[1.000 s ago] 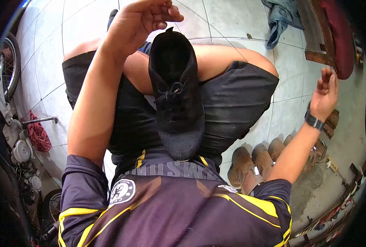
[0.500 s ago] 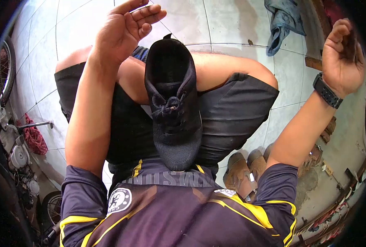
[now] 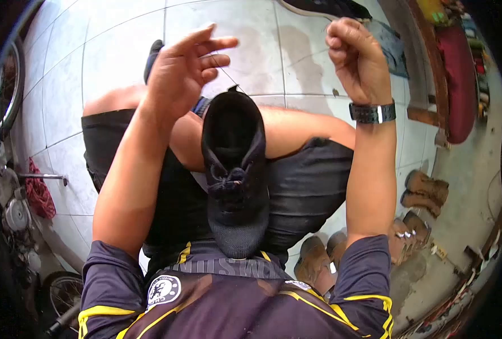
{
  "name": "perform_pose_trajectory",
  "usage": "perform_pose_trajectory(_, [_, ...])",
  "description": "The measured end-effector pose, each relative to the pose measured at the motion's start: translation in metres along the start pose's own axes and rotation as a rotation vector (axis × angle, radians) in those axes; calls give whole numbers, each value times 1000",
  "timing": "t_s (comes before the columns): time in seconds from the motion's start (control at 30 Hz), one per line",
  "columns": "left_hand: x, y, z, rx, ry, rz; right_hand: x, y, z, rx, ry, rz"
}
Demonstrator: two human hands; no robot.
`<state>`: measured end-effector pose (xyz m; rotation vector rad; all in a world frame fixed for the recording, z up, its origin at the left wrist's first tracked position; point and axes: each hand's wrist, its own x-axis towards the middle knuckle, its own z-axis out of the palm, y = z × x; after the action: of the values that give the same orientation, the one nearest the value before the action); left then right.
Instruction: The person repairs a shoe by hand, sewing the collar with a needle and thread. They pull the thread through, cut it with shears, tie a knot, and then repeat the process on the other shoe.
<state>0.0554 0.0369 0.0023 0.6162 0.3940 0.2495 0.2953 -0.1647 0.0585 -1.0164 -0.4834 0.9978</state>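
So the black shoe [image 3: 237,209] is in your lap, toe toward your belly. Your left hand [image 3: 180,73], just off its heel, is half open, fingers loosely spread; your right hand [image 3: 361,62] (the watch [image 3: 372,112] one) is curled shut, beyond its right side. Can't tell if either grips anything.

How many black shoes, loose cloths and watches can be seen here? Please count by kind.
Black shoes: 2, one at the top edge, cut off
Loose cloths: 2, red and blue
Watch: 1
Total: 5
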Motion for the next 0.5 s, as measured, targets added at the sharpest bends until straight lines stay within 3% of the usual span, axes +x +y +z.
perform_pose_trajectory(0.03, [0,3,5,-36,-52,-23,2,6,8,-7,-27,7])
perform_pose_trajectory(0.07, [-3,0,13,4,17,5,5,11,13,-5,-50,14])
perform_pose_trajectory(0.17, [2,-4,6,77,-136,93,10,24,25,-30,-64,30])
perform_pose_trajectory(0.3, [-3,-4,16,171,-55,123,13,34,37,-75,-68,117])
perform_pose_trajectory(0.37, [-2,-7,19,363,-10,217,12,39,40,-157,-93,166])
perform_pose_trajectory(0.5, [-1,-12,21,409,-112,195,10,48,45,-170,-115,165])
